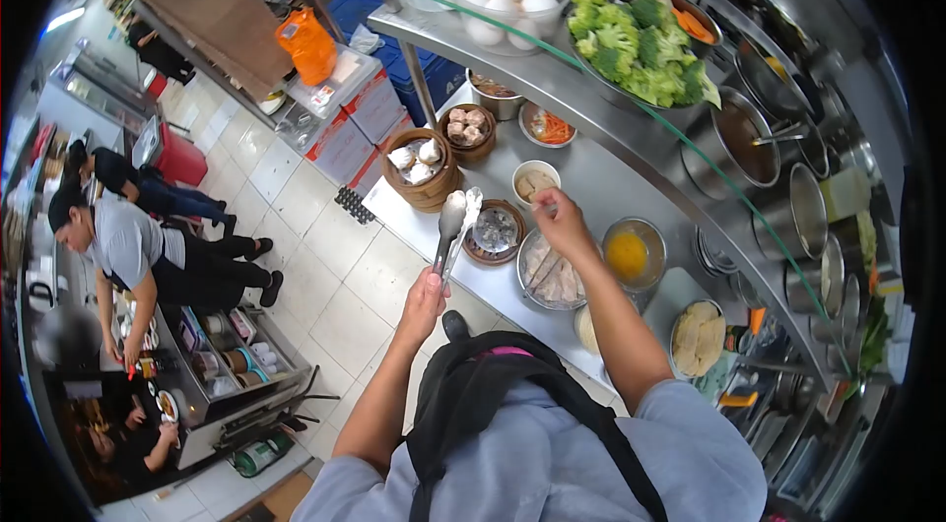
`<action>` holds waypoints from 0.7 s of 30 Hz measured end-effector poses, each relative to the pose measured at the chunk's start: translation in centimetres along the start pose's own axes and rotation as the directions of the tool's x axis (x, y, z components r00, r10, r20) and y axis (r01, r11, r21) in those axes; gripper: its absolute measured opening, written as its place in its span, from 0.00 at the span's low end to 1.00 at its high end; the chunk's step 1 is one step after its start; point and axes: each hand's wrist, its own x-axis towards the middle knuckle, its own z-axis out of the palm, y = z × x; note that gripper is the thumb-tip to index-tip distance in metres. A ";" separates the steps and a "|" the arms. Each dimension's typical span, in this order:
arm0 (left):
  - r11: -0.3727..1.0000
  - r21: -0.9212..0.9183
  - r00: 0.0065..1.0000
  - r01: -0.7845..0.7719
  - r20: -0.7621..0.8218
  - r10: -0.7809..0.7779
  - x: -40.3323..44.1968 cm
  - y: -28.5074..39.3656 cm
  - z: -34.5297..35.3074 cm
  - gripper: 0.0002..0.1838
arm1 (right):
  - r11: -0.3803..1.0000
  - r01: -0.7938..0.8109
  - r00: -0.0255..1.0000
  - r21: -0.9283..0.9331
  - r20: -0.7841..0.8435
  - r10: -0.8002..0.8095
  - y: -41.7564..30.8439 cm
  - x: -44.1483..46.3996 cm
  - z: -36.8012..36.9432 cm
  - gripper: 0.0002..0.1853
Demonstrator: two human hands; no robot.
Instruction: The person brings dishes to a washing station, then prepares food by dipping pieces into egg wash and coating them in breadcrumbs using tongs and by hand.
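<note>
1. Evidently, the bamboo basket [422,197] is already holding white buns [420,173]; its filling is apparently done.
2. Next, the left hand [427,298] is clamping tongs [449,229] near the basket; whether they are pinching anything, one cannot tell.
3. Apart from it, the right hand [560,221] is hovering at the white bowl [519,177], its grip indistinct; handling there is seemingly unfinished.
4. Beneath, the counter [611,182] is carrying baskets and metal bowls [656,248].
5. In the room, a co-worker [148,231] is standing at left, beyond tiled floor [345,291]; a shelf [527,79] is bearing broccoli [641,49] at right.
</note>
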 end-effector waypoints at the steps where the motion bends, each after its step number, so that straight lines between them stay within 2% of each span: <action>1: 1.000 -0.008 1.000 0.001 -0.017 -0.001 -0.6 0.7 0.2 0.29 | 1.000 0.006 1.000 -0.003 0.017 -0.006 -0.7 -0.2 0.6 0.15; 3: 0.985 -0.160 0.995 -0.067 0.060 0.077 -1.6 2.0 0.7 0.29 | 0.905 -0.259 0.930 0.336 0.340 0.140 -2.3 -1.5 2.0 0.18; 4: 0.984 -0.165 0.996 -0.066 0.053 0.076 -1.9 2.3 1.1 0.29 | 0.907 -0.261 0.927 0.331 0.347 0.140 -3.1 -2.6 2.6 0.18; 6: 0.966 -0.233 0.994 -0.108 -0.014 0.108 -2.2 2.5 2.3 0.24 | 0.871 -0.224 0.821 0.438 0.566 -0.074 -4.5 -5.5 3.5 0.22; 7: 0.966 -0.236 0.994 -0.106 -0.014 0.106 -2.2 2.1 2.8 0.24 | 0.871 -0.226 0.820 0.435 0.568 -0.070 -5.3 -6.7 4.0 0.22; 9: 0.985 -0.092 0.987 -0.148 -0.083 0.141 -2.0 1.0 3.6 0.17 | 0.797 -0.279 0.747 0.536 0.642 -0.171 -6.6 -8.9 5.2 0.26; 10: 0.984 -0.033 0.983 -0.175 -0.059 0.173 -1.9 0.9 4.2 0.14 | 0.794 -0.281 0.757 0.539 0.633 -0.161 -6.6 -9.6 6.3 0.26; 11: 0.985 -0.036 0.985 -0.167 -0.034 0.166 -1.8 0.9 4.7 0.14 | 0.732 -0.328 0.805 0.597 0.582 -0.114 -6.2 -10.3 7.3 0.24; 12: 0.932 0.171 0.948 -0.319 0.035 0.317 -1.6 1.4 5.4 0.17 | 0.662 -0.360 0.849 0.657 0.525 -0.059 -5.5 -10.8 7.9 0.23; 13: 0.933 0.230 0.958 -0.277 0.142 0.250 -1.7 1.9 5.4 0.19 | 0.659 -0.353 0.866 0.664 0.499 -0.040 -4.7 -11.2 8.0 0.23; 14: 0.923 0.295 0.953 -0.248 0.246 0.178 -1.9 2.5 5.5 0.21 | 0.453 -0.469 0.873 0.758 0.475 0.109 -3.8 -11.5 8.0 0.21; 15: 0.921 0.289 0.941 -0.260 0.291 0.174 -1.2 2.7 4.9 0.21 | 0.208 -0.516 0.849 0.831 0.465 0.249 -3.3 -11.8 7.8 0.20; 17: 0.899 0.377 0.936 -0.223 0.341 0.089 1.4 2.9 4.1 0.18 | 0.179 -0.397 0.889 0.900 0.328 0.320 -3.3 -12.8 5.8 0.19; 18: 0.853 0.453 0.957 -0.258 0.238 0.163 3.0 2.4 4.0 0.18 | 0.276 -0.314 0.919 0.908 0.217 0.330 -3.0 -13.5 4.3 0.18; 19: 0.878 0.438 0.980 -0.193 0.127 0.152 5.3 0.7 3.6 0.19 | 0.378 -0.221 0.934 0.899 0.083 0.348 -2.6 -14.5 2.5 0.18; 20: 0.798 0.595 0.995 -0.095 0.029 0.097 7.2 0.5 3.4 0.23 | 0.400 -0.186 0.930 0.897 0.030 0.365 -1.8 -15.8 0.9 0.18; 21: 0.679 0.734 0.996 0.004 -0.062 0.061 9.0 -0.2 3.2 0.33 | 0.433 -0.114 0.942 0.894 -0.042 0.333 -1.2 -17.6 -0.8 0.18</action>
